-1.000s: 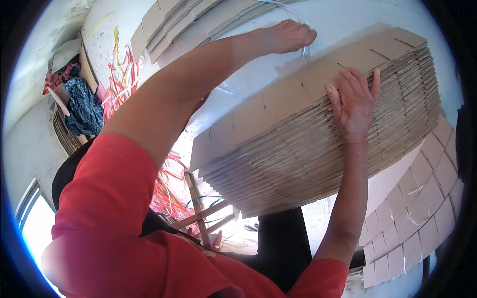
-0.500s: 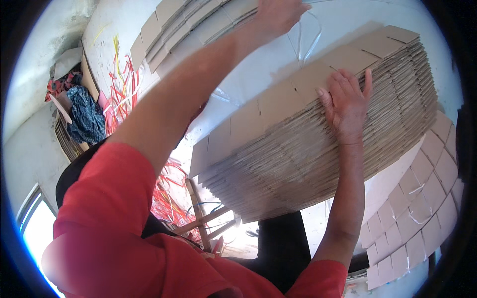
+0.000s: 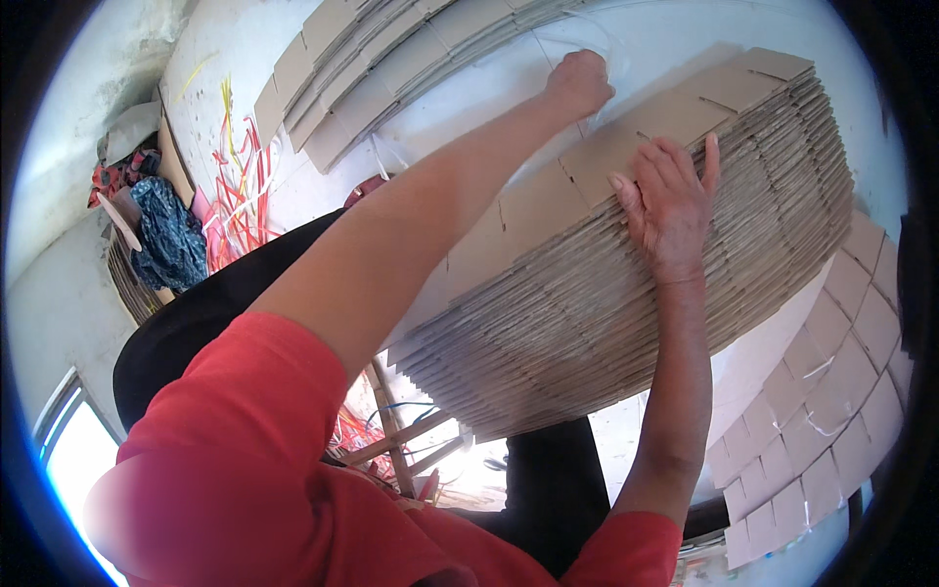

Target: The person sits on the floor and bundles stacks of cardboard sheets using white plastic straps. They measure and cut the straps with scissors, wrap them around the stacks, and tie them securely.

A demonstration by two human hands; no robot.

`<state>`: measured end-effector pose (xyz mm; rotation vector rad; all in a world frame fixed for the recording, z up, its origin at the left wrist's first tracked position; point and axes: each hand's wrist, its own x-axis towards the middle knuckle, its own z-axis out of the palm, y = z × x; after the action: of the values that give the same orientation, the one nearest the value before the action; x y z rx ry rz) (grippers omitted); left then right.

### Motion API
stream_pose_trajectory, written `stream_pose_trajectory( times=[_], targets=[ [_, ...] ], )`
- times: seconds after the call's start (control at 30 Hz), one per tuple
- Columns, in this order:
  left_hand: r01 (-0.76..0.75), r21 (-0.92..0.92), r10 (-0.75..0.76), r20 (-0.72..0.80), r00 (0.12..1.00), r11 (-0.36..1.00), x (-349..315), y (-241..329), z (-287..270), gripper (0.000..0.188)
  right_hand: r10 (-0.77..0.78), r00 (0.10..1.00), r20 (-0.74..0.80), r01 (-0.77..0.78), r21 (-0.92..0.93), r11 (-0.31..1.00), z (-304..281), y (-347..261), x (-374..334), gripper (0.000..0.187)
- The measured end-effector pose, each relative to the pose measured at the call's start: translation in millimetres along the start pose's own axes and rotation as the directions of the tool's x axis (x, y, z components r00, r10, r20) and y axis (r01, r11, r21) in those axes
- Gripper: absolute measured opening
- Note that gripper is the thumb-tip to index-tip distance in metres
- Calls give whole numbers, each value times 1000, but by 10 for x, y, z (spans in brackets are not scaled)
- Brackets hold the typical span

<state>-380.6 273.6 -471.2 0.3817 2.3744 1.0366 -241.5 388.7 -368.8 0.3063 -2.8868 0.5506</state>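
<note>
A tall bundle of flat brown cardboard sheets (image 3: 548,323), slotted along their edges, lies slanted before me. My right hand (image 3: 670,210) rests on its upper edge, fingers spread over the top sheet and the palm against the layered side. My left hand (image 3: 581,83) is closed in a fist just beyond the far edge of the bundle. A thin, clear plastic strap (image 3: 608,41) loops faintly beside the fist and seems to be gripped in it; the part inside the fingers is hidden.
More cardboard stacks lie at the far side (image 3: 391,64) and lower right (image 3: 822,391). Red and white strapping strips (image 3: 240,201) are heaped at left, near a dark blue patterned cloth (image 3: 168,230). Below the bundle stands a wooden frame (image 3: 396,440).
My left hand has come down and closer to the bundle, the strap loop shifting with it. My left leg has swung into view at left. The right hand stays nearly still on the cardboard.
</note>
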Motion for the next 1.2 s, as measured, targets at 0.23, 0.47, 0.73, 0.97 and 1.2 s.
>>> stream_pose_trajectory(
  times=[0.23,0.47,0.73,0.97,1.2],
  targets=[
    [304,-782,-93,304,948,544,-58,-127,-60,10,1,1000,-3,-1,-1,1000,4,16,6,23],
    [134,-857,-81,108,991,498,453,83,111,11,-1,1000,29,1,-10,1000,33,40,-19,24],
    [113,-954,235,181,955,277,815,98,-29,19,2,1000,26,-2,-6,1000,26,24,11,24],
    [-250,-806,475,43,879,537,178,414,-644,18,5,1000,22,-5,7,1000,11,15,15,26],
    [-231,-641,450,201,870,732,-149,1131,-862,30,34,998,57,-34,-10,999,28,-10,3,27]
  ],
)
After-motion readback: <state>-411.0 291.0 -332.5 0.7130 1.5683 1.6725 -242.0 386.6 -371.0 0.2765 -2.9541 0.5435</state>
